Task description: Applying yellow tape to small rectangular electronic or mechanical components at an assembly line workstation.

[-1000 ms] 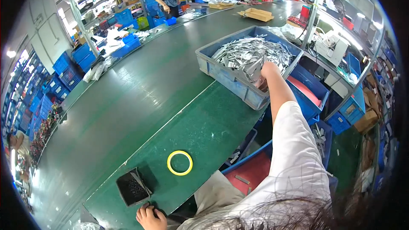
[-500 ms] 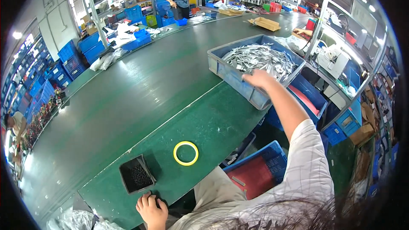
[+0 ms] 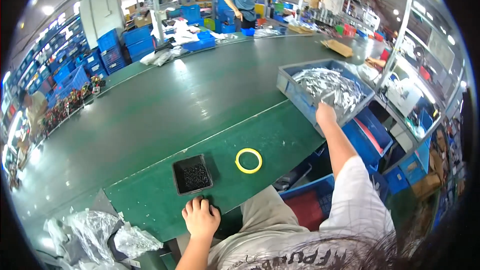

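A blue plastic crate stands at the right on the green bench. It is heaped with thin, silvery metal pieces. My right hand is closed at the crate's near rim, its fingertips partly hidden. My left hand rests on the bench's front edge, palm down, fingers slightly apart and holding nothing. Just beyond it sits a square black tray with small black parts inside. A roll of yellow tape lies flat to the tray's right.
The dark conveyor belt curves past beyond the green bench strip. Clear plastic bags lie at the lower left. Below the bench at right are blue bins. Across the belt a person stands near blue crates.
The whole view has shifted, so the bench things appear farther right. My right hand stays at the crate's near rim, a little nearer its near corner. My left hand remains by the black tray.
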`<state>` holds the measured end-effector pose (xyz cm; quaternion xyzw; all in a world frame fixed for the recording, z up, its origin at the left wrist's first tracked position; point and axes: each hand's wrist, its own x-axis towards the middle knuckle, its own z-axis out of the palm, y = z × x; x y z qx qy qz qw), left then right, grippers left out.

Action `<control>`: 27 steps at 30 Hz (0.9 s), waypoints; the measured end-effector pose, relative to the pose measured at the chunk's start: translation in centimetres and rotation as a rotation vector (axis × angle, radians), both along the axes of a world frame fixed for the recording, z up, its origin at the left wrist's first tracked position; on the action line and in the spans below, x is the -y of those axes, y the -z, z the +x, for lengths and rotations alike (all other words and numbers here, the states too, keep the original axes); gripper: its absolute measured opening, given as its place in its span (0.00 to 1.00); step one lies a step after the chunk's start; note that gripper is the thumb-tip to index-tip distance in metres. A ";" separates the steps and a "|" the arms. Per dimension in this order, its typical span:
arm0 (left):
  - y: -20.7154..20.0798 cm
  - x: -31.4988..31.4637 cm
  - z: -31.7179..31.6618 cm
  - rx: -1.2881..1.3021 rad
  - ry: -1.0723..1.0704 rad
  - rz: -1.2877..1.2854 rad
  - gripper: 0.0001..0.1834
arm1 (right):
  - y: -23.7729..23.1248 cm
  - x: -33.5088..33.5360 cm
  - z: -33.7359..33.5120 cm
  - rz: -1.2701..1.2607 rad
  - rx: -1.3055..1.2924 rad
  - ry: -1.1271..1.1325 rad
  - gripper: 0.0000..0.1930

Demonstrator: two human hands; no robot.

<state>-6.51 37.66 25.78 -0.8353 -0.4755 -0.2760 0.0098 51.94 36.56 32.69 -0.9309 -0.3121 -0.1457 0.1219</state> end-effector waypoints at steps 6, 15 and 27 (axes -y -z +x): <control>-0.3 0.7 -1.0 -0.059 0.008 -0.021 0.13 | -1.8 2.1 -11.5 -0.055 -0.027 -0.077 0.12; 0.1 0.8 -0.7 -0.066 0.042 0.006 0.12 | -1.6 8.7 -23.2 -0.089 0.034 -0.240 0.12; 0.3 1.1 -0.9 -0.074 0.036 0.036 0.14 | -3.1 7.6 -24.0 -0.112 -0.021 -0.217 0.06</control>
